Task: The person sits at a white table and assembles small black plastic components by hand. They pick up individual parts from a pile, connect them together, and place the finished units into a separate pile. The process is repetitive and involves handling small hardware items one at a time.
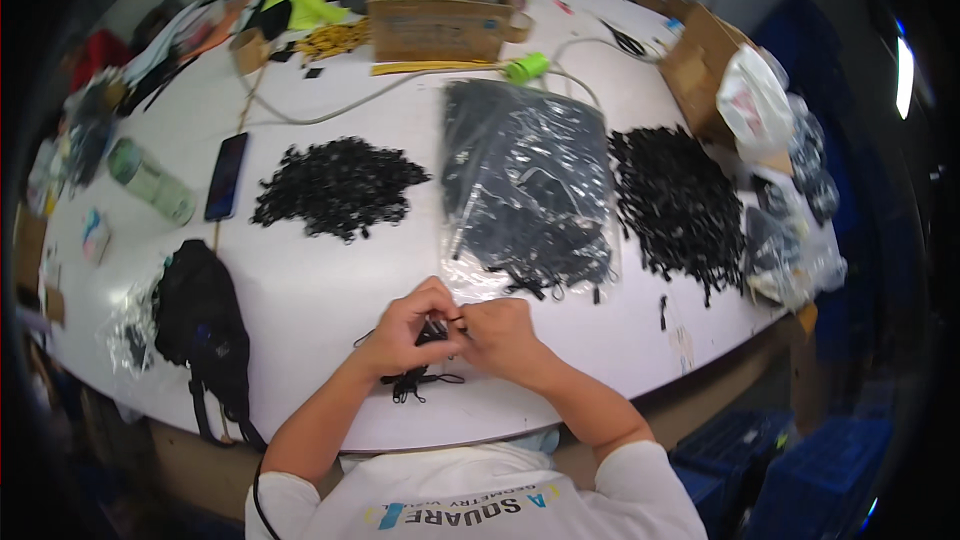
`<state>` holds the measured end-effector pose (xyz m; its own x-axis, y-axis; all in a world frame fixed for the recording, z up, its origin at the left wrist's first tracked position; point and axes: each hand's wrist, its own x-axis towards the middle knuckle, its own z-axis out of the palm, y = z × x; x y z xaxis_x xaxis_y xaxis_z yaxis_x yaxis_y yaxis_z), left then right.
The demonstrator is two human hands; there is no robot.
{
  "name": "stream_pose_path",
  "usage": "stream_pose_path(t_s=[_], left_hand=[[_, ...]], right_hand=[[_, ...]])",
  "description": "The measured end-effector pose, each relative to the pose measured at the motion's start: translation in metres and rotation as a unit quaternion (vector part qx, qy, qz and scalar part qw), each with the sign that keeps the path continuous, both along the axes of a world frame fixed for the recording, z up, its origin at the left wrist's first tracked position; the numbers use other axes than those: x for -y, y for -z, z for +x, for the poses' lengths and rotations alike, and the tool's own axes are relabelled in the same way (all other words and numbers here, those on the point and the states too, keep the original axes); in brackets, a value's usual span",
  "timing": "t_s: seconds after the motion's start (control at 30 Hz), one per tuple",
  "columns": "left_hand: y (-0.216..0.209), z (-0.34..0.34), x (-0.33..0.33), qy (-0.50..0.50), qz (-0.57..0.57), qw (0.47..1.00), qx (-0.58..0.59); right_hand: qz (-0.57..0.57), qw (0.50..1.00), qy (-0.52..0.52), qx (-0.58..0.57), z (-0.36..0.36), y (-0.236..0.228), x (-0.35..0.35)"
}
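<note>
My left hand (408, 330) and my right hand (497, 338) meet over the near middle of the white table (310, 340). Both are closed, fingertips together on a small black corded piece (457, 321) that looks like a zipper pull; the fingers hide most of it. Below them lies a small bunch of similar black pieces (408, 380) with thin cord loops. Beyond my hands, a clear plastic bag (525, 175) is full of dark pieces, several of which spill at its near edge. A loose black pile (340, 187) lies left of the bag, and another black pile (680, 205) lies right of it.
On the left are a phone (227, 177), a green bottle (150, 180) and a black bag (205, 325). A cardboard box (437, 30) stands at the back, near a bright green roll (527, 67) and a grey cable (320, 120). Another cardboard box (700, 70) and scissors (625, 39) are at the right.
</note>
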<state>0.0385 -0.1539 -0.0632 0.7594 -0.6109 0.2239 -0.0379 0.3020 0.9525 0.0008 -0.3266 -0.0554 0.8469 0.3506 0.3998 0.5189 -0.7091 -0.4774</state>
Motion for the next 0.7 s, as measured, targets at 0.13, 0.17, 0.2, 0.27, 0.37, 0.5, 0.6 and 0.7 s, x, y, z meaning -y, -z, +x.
stream_pose_path(t_s=[0.13, 0.17, 0.2, 0.27, 0.37, 0.5, 0.6, 0.7], left_hand=[[0.005, -0.007, 0.000, -0.107, 0.043, 0.988, 0.098], [0.005, -0.009, -0.001, -0.142, 0.041, 0.980, 0.133], [0.005, -0.011, -0.002, -0.175, 0.040, 0.970, 0.167], [0.006, -0.010, 0.001, -0.277, 0.028, 0.935, 0.221], [0.007, 0.005, -0.008, -0.309, 0.099, 0.870, 0.372], [0.005, 0.016, -0.010, -0.258, 0.126, 0.847, 0.447], [0.006, 0.016, -0.009, -0.259, 0.143, 0.855, 0.426], [0.007, 0.014, -0.010, -0.223, 0.157, 0.873, 0.405]], right_hand=[[0.031, 0.999, 0.004, 0.021, -0.003, -0.003, -0.007], [0.043, 0.999, 0.005, 0.026, -0.003, -0.003, -0.011], [0.061, 0.998, 0.007, 0.000, -0.004, -0.003, -0.014], [0.095, 0.994, 0.013, -0.052, -0.005, -0.006, -0.018], [0.079, 0.995, -0.010, -0.056, -0.005, -0.012, -0.016], [0.011, 0.999, -0.041, 0.024, 0.003, -0.005, -0.010], [-0.055, 0.993, -0.058, 0.088, 0.004, -0.001, -0.008], [-0.110, 0.987, -0.041, 0.107, 0.007, 0.003, -0.005]])
